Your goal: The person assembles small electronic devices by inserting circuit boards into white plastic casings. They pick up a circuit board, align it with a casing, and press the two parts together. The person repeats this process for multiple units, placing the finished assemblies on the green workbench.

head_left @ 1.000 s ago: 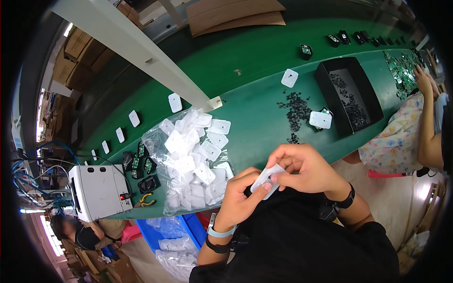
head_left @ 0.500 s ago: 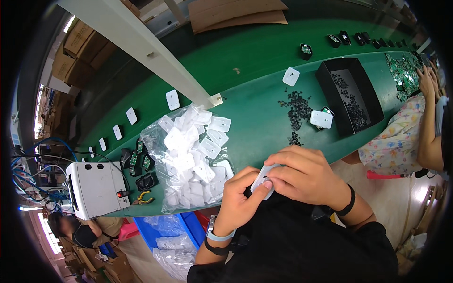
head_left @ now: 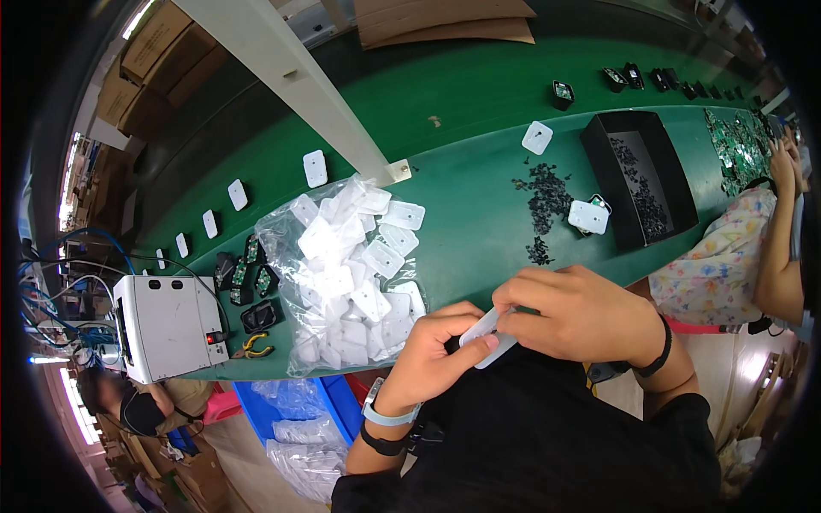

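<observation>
Low in front of my body, a white rounded plastic cover (head_left: 481, 332) is held between both hands. My left hand (head_left: 432, 355) pinches its near end, thumb on top. My right hand (head_left: 577, 312) is closed over the far end, fingers bent down onto the cover; any small part under these fingertips is hidden. Left of my hands lies a clear plastic bag (head_left: 275, 227) full of similar white covers (head_left: 329, 278). Beyond my right hand are a scattered heap of small black pieces (head_left: 546, 201) and a white cover (head_left: 588, 217) resting on a housing with a circuit board.
A long black box (head_left: 596, 162) holds more black pieces. Black housings with green boards (head_left: 248, 272), yellow-handled pliers (head_left: 253, 346) and a white machine (head_left: 167, 329) stand at left. A pale post (head_left: 325, 103) rises behind the bag. A co-worker's arm (head_left: 778, 248) is at far right.
My right hand has rolled further over the cover, its fingers now bunched closer together. The cover sits at a changed tilt, and the whole view has shifted slightly.
</observation>
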Demonstrator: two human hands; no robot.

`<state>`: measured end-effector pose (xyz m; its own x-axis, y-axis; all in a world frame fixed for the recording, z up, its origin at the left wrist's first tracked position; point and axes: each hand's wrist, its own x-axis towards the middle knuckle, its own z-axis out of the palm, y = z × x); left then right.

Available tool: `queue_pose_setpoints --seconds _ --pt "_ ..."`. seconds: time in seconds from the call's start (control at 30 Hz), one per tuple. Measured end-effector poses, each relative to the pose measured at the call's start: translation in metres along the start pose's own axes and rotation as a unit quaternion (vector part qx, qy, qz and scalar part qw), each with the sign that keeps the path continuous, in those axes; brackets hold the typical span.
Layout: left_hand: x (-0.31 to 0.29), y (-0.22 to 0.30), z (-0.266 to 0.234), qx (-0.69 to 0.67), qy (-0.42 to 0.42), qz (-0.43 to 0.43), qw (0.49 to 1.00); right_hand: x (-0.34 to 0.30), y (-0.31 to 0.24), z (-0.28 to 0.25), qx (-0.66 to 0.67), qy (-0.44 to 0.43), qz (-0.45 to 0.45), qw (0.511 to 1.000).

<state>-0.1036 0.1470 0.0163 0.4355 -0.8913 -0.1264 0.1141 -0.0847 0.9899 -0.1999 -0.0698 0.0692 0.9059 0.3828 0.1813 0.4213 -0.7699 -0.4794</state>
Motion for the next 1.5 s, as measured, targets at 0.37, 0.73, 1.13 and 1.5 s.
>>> queue_pose_setpoints --seconds 0.37,0.73,1.13,1.5 --pt "-0.003 0.006 0.008 0.078 0.011 0.055 0.995 0.007 0.01 -0.006 0.286 -0.003 0.037 0.958" --pt "-0.01 0.016 0.005 0.053 0.03 0.015 0.998 0.019 0.011 -0.016 0.309 -0.043 0.055 0.949" --pt "-0.009 0.008 0.004 -0.08 -0.001 -0.028 0.996 0.007 0.003 -0.012 0.077 -0.012 -0.074 0.994" --pt "-0.009 0.011 0.004 -0.046 -0.018 -0.011 0.999 0.011 -0.007 -0.024 -0.005 -0.061 -0.077 0.995"
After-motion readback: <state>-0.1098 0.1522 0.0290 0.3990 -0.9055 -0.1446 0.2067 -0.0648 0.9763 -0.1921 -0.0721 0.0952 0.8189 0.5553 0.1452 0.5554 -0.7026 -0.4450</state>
